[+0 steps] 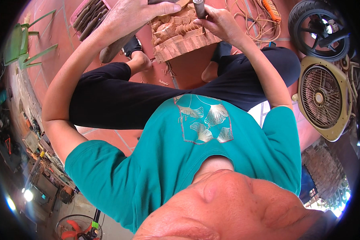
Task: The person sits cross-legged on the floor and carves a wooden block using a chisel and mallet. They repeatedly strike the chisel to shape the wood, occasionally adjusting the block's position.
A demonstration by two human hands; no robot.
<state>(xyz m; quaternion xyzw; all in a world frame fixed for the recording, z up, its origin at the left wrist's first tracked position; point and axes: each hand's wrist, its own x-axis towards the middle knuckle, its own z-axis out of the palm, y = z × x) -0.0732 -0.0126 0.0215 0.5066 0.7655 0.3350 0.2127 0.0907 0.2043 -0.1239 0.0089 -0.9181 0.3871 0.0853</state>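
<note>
A reddish-brown wood carving (176,30) with raised figures and a rough-cut front edge sits on the floor between my feet. My right hand (220,24) is closed round a chisel (200,10), whose thin lower end meets the carving's right part. My left hand (142,11) is at the carving's upper left, its thumb stretched over the wood. A dark wooden club (118,47) runs beneath my left wrist and into that hand. The left fingers are partly hidden, and the top edge of the picture cuts off both hands.
A pink basket (74,18) of dark tool handles stands at the upper left, near a green plastic chair (22,44). To the right are an orange power strip (271,10) with tangled cord, a black wheel (320,30) and a box fan (323,96). Wood shavings (169,70) litter the tiles.
</note>
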